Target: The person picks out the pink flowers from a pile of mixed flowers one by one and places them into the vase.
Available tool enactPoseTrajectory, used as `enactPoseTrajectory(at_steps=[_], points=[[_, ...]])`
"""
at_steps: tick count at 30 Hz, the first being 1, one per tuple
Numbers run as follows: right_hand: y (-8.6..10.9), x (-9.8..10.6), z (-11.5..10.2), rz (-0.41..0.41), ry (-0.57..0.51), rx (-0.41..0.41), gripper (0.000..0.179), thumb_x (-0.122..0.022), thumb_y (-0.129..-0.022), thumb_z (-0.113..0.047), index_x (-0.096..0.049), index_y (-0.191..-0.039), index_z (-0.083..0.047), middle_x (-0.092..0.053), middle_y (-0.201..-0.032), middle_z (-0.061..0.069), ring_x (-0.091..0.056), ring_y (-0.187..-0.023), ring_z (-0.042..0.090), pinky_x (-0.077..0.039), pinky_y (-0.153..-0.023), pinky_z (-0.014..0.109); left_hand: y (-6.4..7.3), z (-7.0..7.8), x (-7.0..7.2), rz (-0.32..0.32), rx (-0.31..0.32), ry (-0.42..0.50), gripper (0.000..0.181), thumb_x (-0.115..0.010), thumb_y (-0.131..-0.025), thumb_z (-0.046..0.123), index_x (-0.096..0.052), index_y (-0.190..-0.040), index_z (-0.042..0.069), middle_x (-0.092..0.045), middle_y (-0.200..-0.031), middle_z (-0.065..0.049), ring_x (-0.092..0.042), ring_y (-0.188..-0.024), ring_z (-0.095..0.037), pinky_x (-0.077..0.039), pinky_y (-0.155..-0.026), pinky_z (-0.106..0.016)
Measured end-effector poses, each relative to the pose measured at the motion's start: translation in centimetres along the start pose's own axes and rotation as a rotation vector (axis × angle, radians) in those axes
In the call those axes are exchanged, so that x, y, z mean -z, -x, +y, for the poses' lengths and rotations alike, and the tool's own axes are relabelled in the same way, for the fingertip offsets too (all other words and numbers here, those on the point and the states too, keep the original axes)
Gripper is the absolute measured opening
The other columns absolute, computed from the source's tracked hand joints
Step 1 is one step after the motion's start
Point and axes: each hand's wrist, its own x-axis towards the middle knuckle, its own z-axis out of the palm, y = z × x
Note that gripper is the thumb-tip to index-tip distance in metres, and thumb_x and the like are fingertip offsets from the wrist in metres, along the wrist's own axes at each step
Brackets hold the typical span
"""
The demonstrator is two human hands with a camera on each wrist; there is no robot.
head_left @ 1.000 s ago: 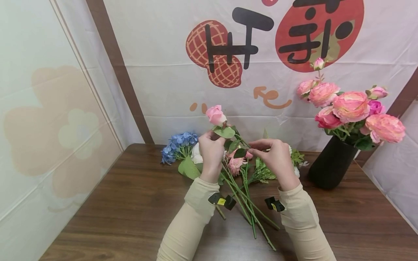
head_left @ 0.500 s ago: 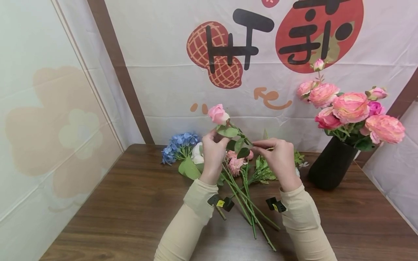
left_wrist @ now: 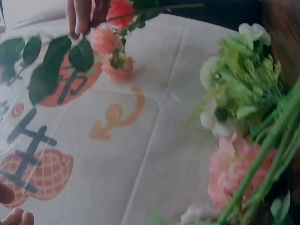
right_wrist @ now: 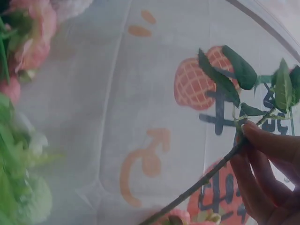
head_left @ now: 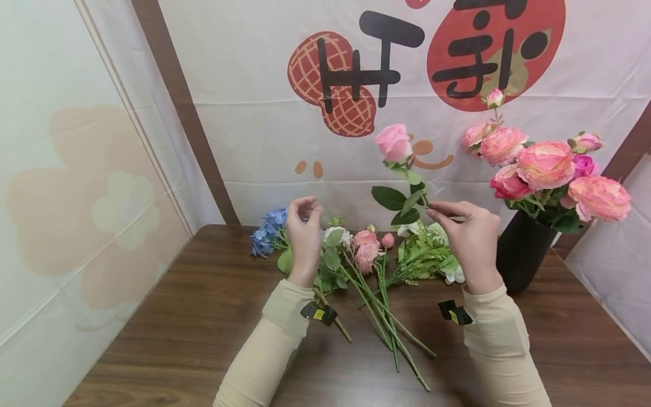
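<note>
Pink rose [head_left: 393, 143] (qty 1) is tilting L above table [head_left: 178, 339]; R hand [head_left: 473, 243] is pinching its stem [right_wrist: 187, 190], L hand [head_left: 305, 240] is holding nothing. Pink blooms [head_left: 546, 164] are filling vase [head_left: 524, 257]; rose isn't standing there yet, loose flowers [head_left: 367, 254] are lying on table.

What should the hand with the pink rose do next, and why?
Probably the right hand should move the rose toward the black vase. It alone pinches the stem, the left hand holds nothing, and the vase nearby already has pink flowers in it.
</note>
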Motion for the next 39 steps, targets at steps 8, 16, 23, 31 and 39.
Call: enactPoseTrajectory(at_steps=[8,16,23,31,39], points=[[-1.1,1.9,0.4,0.085,-0.005,-0.019,0.016,-0.079,-0.077,-0.015,-0.078,-0.091,-0.007,-0.074,-0.085,0.011,-0.049,-0.065,-0.028,-0.037,-0.056,0.002,-1.0,-0.5,1.9,0.017,0.01,-0.057,0.022,-0.059,-0.088,0.003,-0.058,-0.11,-0.002,-0.059,-0.108,-0.018,-0.052,-0.093,-0.026,-0.042,-0.076,-0.028],[-1.9,3.7,0.7,0.171,-0.009,-0.032,0.017,-0.078,-0.078,-0.018,-0.078,-0.091,-0.007,-0.074,-0.086,0.013,-0.051,-0.066,-0.027,-0.039,-0.062,0.0,-2.1,-1.4,3.6,0.042,0.0,-0.066,0.022,-0.059,-0.087,0.002,-0.058,-0.109,-0.002,-0.06,-0.107,-0.018,-0.05,-0.089,-0.019,-0.041,-0.075,-0.027],[-2.4,5.2,1.4,0.265,0.005,-0.076,0.018,-0.08,-0.075,-0.021,-0.078,-0.09,-0.011,-0.075,-0.085,0.005,-0.053,-0.069,-0.021,-0.038,-0.065,0.006,-2.7,-1.8,5.1,0.077,-0.015,-0.12,0.021,-0.059,-0.087,0.004,-0.058,-0.108,0.0,-0.061,-0.106,-0.016,-0.052,-0.089,-0.017,-0.041,-0.074,-0.028],[-2.8,7.0,2.2,0.325,-0.028,-0.134,0.022,-0.081,-0.074,-0.022,-0.078,-0.092,-0.01,-0.071,-0.085,-0.02,-0.058,-0.073,-0.017,-0.041,-0.072,0.005,-3.5,-2.7,6.8,0.123,-0.017,-0.189,0.022,-0.06,-0.086,0.005,-0.059,-0.108,0.002,-0.061,-0.101,-0.01,-0.051,-0.087,-0.014,-0.041,-0.075,-0.027],[-3.1,8.3,2.6,0.379,-0.123,-0.181,0.022,-0.079,-0.075,-0.012,-0.076,-0.095,-0.004,-0.071,-0.083,-0.017,-0.063,-0.073,-0.009,-0.049,-0.074,0.008,-4.3,-3.6,9.1,0.152,-0.037,-0.241,0.022,-0.058,-0.087,0.003,-0.059,-0.109,0.001,-0.061,-0.103,-0.01,-0.053,-0.087,-0.014,-0.042,-0.075,-0.026]])
